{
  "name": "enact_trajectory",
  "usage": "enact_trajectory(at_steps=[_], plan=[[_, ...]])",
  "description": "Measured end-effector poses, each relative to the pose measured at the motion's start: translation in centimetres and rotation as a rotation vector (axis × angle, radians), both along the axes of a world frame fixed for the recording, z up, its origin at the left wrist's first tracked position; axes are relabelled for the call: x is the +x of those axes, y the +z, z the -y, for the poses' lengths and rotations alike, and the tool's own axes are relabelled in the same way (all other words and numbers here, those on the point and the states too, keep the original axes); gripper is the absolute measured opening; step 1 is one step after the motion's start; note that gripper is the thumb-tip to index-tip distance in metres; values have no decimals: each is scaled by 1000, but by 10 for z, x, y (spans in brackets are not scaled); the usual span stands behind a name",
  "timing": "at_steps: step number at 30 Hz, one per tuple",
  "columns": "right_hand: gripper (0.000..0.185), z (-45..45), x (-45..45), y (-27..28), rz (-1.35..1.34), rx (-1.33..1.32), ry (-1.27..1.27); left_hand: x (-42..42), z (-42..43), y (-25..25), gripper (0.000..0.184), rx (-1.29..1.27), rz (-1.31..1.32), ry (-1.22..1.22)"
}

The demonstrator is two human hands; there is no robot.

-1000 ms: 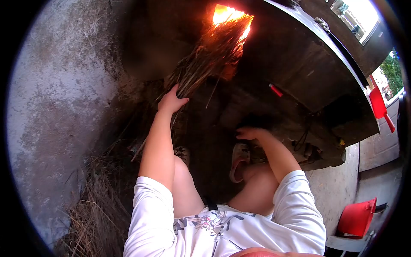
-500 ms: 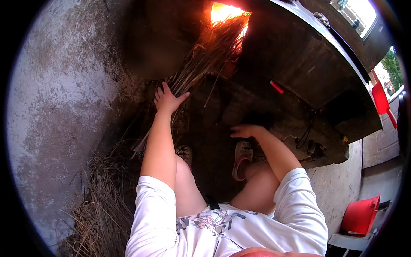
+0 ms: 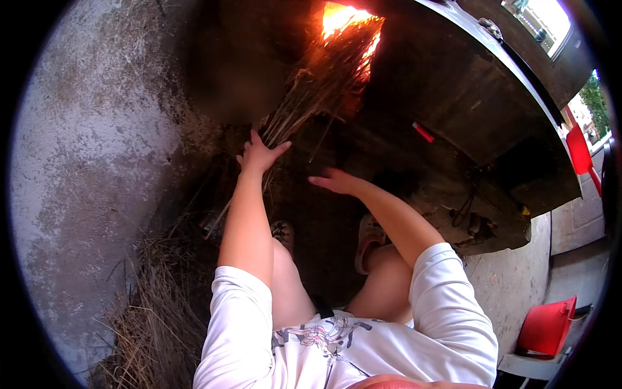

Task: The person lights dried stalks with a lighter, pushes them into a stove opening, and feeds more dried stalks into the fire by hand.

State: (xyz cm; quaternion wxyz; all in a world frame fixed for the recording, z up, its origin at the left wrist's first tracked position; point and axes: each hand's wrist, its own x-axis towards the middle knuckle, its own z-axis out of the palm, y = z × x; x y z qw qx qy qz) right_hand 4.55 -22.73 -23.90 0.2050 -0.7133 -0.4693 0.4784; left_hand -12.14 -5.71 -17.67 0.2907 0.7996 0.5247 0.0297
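Note:
A bundle of dry stalks slants up to the right, its far end in the flames of a fire opening. My left hand rests against the near end of the bundle, fingers spread and thumb out to the right; it is not wrapped round the stalks. My right hand hovers over the dark floor to the right of the bundle, its fingers stretched to the left, holding nothing. A thin stalk hangs down between the bundle and my right hand.
More dry stalks are piled at the lower left beside the rough wall. A red lighter-like object lies right of the fire. A red dustpan hangs at the right edge; a red bucket stands lower right.
My left hand has loosened from the stalks and its fingers have spread. My right hand has moved left and slightly up, towards the bundle.

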Motion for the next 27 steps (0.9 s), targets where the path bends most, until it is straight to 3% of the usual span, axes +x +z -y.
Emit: enact_trajectory(at_steps=[2,4,6,10,12,13,15,19,23,25,27], plan=[[106,-26,-7,-27,-82,18,-94,-1,-1,-1,123,7,-11,-10],[111,-40,-21,-15,-159,33,-189,-2,4,5,116,3,71,4],[111,-53,-31,9,-337,290,-222,-1,4,8,116,31,37,-4],[108,-77,-43,5,-487,219,-462,-4,-1,7,110,26,113,-52],[104,-87,-51,-1,-772,417,-513,-4,-1,6,108,-21,166,-56],[104,-92,-53,-2,-772,416,-511,-4,-2,6,105,-68,218,-63],[100,-101,-56,-8,-1059,402,-559,-4,-4,3,103,-59,233,-90],[97,-123,-54,-13,-1118,385,-744,-7,-4,-1,96,-27,247,-162],[94,-138,-53,-18,-999,552,-803,-10,-1,11,92,-62,219,-216],[92,-132,-60,3,-961,551,-889,-12,6,23,87,-157,121,-225],[94,-118,-73,42,-1069,612,-728,-8,17,37,87,-58,9,-207]])
